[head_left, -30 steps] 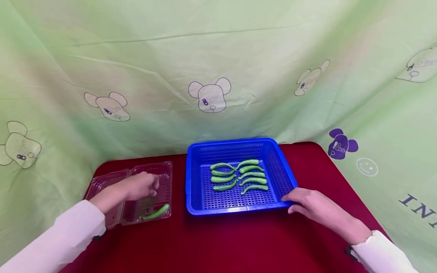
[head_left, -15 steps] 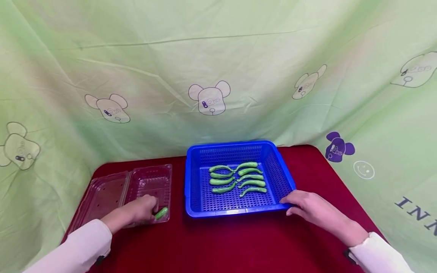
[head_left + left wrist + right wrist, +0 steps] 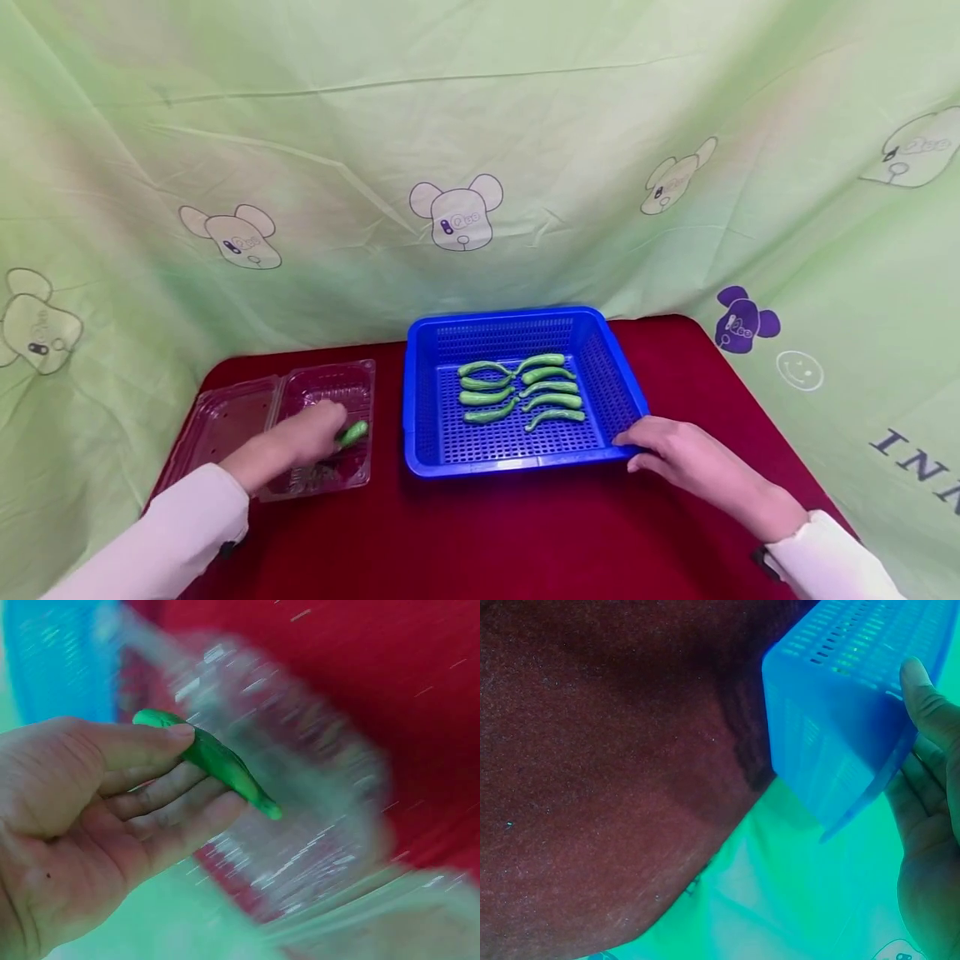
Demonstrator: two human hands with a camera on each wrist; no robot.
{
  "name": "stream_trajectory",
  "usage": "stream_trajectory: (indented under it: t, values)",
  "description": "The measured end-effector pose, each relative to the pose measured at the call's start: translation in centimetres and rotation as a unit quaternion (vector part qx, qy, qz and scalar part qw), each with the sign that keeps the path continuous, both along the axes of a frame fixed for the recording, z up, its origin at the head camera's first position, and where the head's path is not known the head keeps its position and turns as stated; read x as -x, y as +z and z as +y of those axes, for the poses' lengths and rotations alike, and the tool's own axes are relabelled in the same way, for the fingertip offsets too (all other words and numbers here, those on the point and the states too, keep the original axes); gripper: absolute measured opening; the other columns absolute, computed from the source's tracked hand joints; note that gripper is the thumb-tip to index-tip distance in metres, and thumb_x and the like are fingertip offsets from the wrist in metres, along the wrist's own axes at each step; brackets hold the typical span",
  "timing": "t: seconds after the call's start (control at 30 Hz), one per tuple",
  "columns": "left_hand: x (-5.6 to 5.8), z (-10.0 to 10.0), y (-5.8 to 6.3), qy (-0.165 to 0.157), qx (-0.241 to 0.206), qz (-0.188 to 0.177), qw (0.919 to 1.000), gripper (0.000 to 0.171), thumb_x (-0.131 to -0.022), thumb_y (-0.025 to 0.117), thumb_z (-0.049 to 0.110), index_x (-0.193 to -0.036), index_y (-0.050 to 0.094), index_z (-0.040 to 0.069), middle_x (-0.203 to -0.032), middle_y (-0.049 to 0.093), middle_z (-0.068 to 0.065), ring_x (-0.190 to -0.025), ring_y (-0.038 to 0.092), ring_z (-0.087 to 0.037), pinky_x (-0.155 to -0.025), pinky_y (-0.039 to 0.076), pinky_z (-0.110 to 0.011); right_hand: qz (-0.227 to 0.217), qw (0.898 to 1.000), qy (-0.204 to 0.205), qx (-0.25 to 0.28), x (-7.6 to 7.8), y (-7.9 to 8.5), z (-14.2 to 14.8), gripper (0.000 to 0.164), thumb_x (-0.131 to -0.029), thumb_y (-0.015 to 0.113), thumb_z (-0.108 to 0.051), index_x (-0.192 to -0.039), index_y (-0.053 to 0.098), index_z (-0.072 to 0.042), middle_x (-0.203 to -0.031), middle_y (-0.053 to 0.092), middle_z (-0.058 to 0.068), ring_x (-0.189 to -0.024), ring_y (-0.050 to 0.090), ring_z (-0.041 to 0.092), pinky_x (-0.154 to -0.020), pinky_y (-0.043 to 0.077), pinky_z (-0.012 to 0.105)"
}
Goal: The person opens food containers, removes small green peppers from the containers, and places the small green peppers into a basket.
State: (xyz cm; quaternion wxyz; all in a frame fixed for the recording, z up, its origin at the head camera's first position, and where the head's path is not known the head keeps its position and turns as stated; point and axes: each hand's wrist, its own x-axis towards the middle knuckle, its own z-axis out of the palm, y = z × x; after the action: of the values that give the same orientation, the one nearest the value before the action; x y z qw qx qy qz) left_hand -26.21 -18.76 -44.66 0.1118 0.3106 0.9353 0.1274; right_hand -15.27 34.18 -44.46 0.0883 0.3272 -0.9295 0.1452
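Observation:
My left hand (image 3: 311, 433) pinches a green chili pepper (image 3: 225, 763) between thumb and fingers, over the tray half of an open clear plastic clamshell box (image 3: 372, 392). In the left wrist view the pepper lies slantwise across the fingertips, with both ends sticking out. To the right stands a blue perforated basket (image 3: 480, 469). Several green chili peppers (image 3: 553, 402) lie in two columns on its floor. My right hand (image 3: 693, 457) grips the basket's rim at the near right corner. The right wrist view has the thumb on one side of the rim, fingers on the other.
A dark red cloth (image 3: 510, 542) covers the table. The box's lid half (image 3: 232, 417) lies folded out to the left. Behind and at both sides hangs a light green curtain (image 3: 345, 275) printed with bear heads.
The left hand moved nearer over the box to the pepper lying at its front edge, took hold of it and carried it a little farther back. The right hand stayed on the basket.

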Motion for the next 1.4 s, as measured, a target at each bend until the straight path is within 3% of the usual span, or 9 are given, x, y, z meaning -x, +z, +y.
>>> stream_trajectory:
  t: [0.27, 0.53, 0.7, 0.9, 1.13, 1.17, 1.23, 1.37, 1.4]
  values:
    - [3.1, 3.7, 5.8, -0.026, -0.013, 0.056, 0.998, 0.032, -0.088, 0.068, -0.003, -0.063, 0.056, 0.014, -0.06, 0.043, 0.008, -0.058, 0.04, -0.009, -0.055, 0.039, -0.024, 0.005, 1.0, 0.001, 0.012, -0.2, -0.3, 0.2, 0.034, -0.08, 0.085, -0.015, -0.111, 0.073, -0.021, -0.102, 0.07, -0.016, -0.091, 0.065, 0.003, -0.086, 0.044, 0.0]
    - [4.3, 11.1, 8.7, -0.077, 0.004, 0.107, 0.9912, 0.037, -0.09, 0.067, 0.001, -0.062, 0.046, 0.016, -0.063, 0.045, 0.003, -0.06, 0.045, -0.015, -0.057, 0.048, -0.036, 0.004, 1.0, -0.006, 0.007, -0.4, -0.7, 0.3, 0.033, -0.081, 0.085, -0.016, -0.112, 0.074, -0.021, -0.103, 0.07, -0.015, -0.091, 0.065, 0.003, -0.084, 0.047, 0.004]
    - [4.5, 16.5, 8.1, -0.129, 0.031, 0.09, 0.9871, 0.045, -0.082, 0.061, -0.008, -0.062, 0.031, 0.02, -0.066, 0.033, 0.005, -0.065, 0.038, -0.015, -0.058, 0.044, -0.034, 0.001, 1.0, -0.008, 0.009, -0.4, -0.7, 0.3, 0.033, -0.081, 0.085, -0.017, -0.112, 0.074, -0.021, -0.103, 0.07, -0.015, -0.091, 0.065, 0.003, -0.083, 0.051, 0.008]
    - [3.9, 21.0, 6.9, -0.158, 0.07, 0.053, 0.9836, 0.049, -0.086, 0.062, -0.009, -0.064, 0.028, 0.019, -0.067, 0.022, 0.006, -0.062, 0.028, -0.013, -0.057, 0.033, -0.027, 0.002, 1.0, 0.001, 0.01, -0.3, -1.0, 0.3, 0.032, -0.081, 0.085, -0.017, -0.111, 0.074, -0.019, -0.101, 0.07, -0.015, -0.09, 0.065, 0.003, -0.082, 0.048, 0.005]
    - [4.0, 23.3, 3.7, -0.159, 0.122, -0.003, 0.9797, 0.049, -0.085, 0.07, -0.001, -0.062, 0.031, 0.018, -0.065, 0.021, 0.006, -0.059, 0.027, -0.012, -0.055, 0.033, -0.027, 0.012, 1.0, 0.002, 0.005, 0.0, -0.9, 0.0, 0.033, -0.08, 0.085, -0.017, -0.111, 0.073, -0.018, -0.102, 0.07, -0.014, -0.09, 0.065, 0.003, -0.078, 0.058, 0.02]
    - [5.0, 23.4, 1.4, -0.164, 0.13, -0.006, 0.9779, 0.049, -0.084, 0.072, 0.003, -0.062, 0.032, 0.02, -0.064, 0.021, 0.007, -0.058, 0.027, -0.011, -0.054, 0.033, -0.026, 0.011, 1.0, 0.001, 0.005, 0.0, -0.9, 0.0, 0.033, -0.081, 0.085, -0.017, -0.111, 0.073, -0.019, -0.102, 0.07, -0.014, -0.09, 0.065, 0.003, -0.078, 0.058, 0.021]
    - [5.1, 23.7, 0.3, -0.167, 0.154, -0.03, 0.9734, 0.05, -0.083, 0.074, 0.004, -0.06, 0.033, 0.02, -0.063, 0.021, 0.007, -0.057, 0.027, -0.01, -0.053, 0.033, -0.026, 0.009, 1.0, 0.0, 0.005, 0.0, -0.9, 0.0, 0.033, -0.081, 0.085, -0.018, -0.112, 0.073, -0.019, -0.102, 0.07, -0.014, -0.09, 0.065, 0.003, -0.078, 0.058, 0.021]
    - [4.6, 23.9, -0.7, -0.171, 0.182, -0.056, 0.9666, 0.054, -0.083, 0.08, 0.009, -0.055, 0.036, 0.02, -0.055, 0.025, 0.008, -0.052, 0.03, -0.008, -0.05, 0.035, -0.022, 0.012, 1.0, -0.001, 0.003, 0.0, -0.8, 0.0, 0.033, -0.081, 0.085, -0.017, -0.112, 0.073, -0.019, -0.101, 0.07, -0.013, -0.09, 0.065, 0.003, -0.078, 0.057, 0.02]
    - [3.5, 23.9, 0.9, -0.165, 0.192, -0.066, 0.9652, 0.054, -0.083, 0.08, 0.006, -0.053, 0.037, 0.018, -0.053, 0.028, 0.007, -0.05, 0.032, -0.008, -0.049, 0.037, -0.02, 0.015, 1.0, -0.001, 0.003, 0.0, -0.7, 0.0, 0.033, -0.081, 0.085, -0.017, -0.111, 0.073, -0.019, -0.101, 0.07, -0.013, -0.09, 0.065, 0.004, -0.078, 0.057, 0.02]
